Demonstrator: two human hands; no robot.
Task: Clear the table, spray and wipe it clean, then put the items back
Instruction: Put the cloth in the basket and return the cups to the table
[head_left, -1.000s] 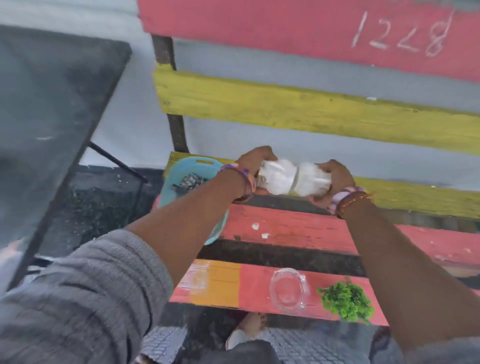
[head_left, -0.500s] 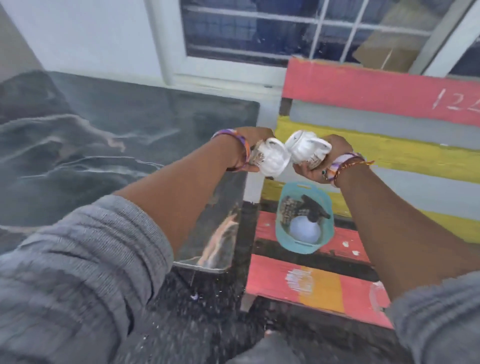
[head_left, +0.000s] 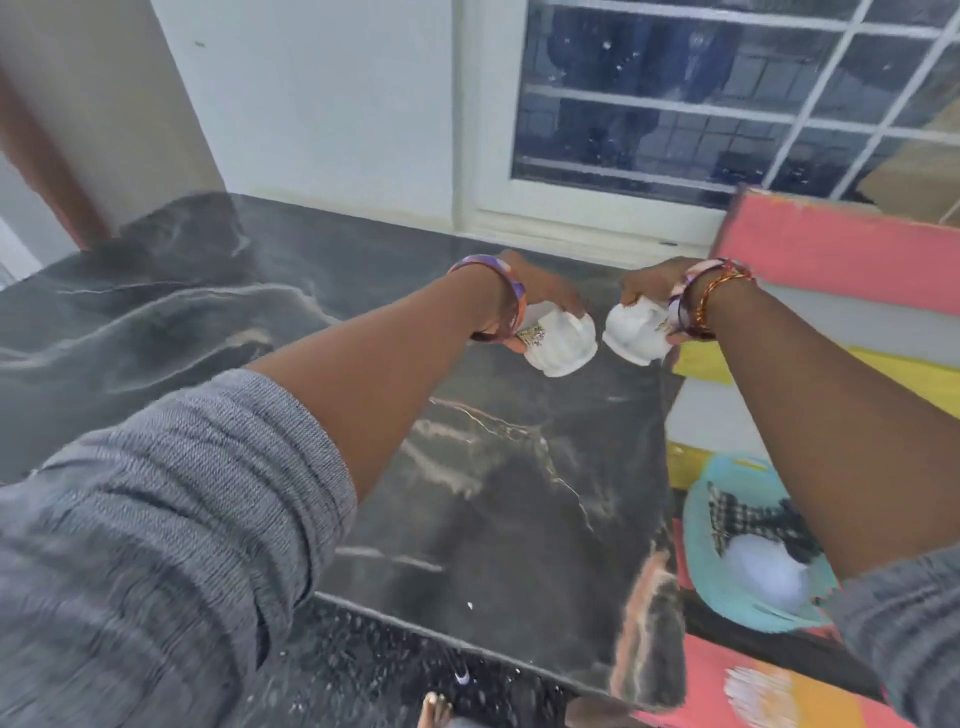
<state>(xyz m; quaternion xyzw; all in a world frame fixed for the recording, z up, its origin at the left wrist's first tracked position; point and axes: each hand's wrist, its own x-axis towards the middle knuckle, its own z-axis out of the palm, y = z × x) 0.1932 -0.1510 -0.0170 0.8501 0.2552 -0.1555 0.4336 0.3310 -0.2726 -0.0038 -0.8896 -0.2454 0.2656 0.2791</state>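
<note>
My left hand (head_left: 535, 296) grips a white ribbed cup (head_left: 563, 345) with a gold pattern, its base turned toward me. My right hand (head_left: 652, 286) grips a second white cup (head_left: 631, 332) of the same kind. Both cups hang in the air, close together but apart, over the right part of the black marble table (head_left: 260, 312). The table's glossy top shows no objects on it.
A painted pallet bench (head_left: 779, 680) in pink, yellow and black stands right of the table. On it sits a teal basket (head_left: 711, 566) holding a checked cloth (head_left: 748, 519) and a spray bottle (head_left: 769, 566). A window (head_left: 675, 98) and white wall lie behind. A bare foot (head_left: 434, 709) shows below.
Both hands have carried the two cups from over the bench leftward to above the table. My view has swung left with them, so the table fills most of the frame.
</note>
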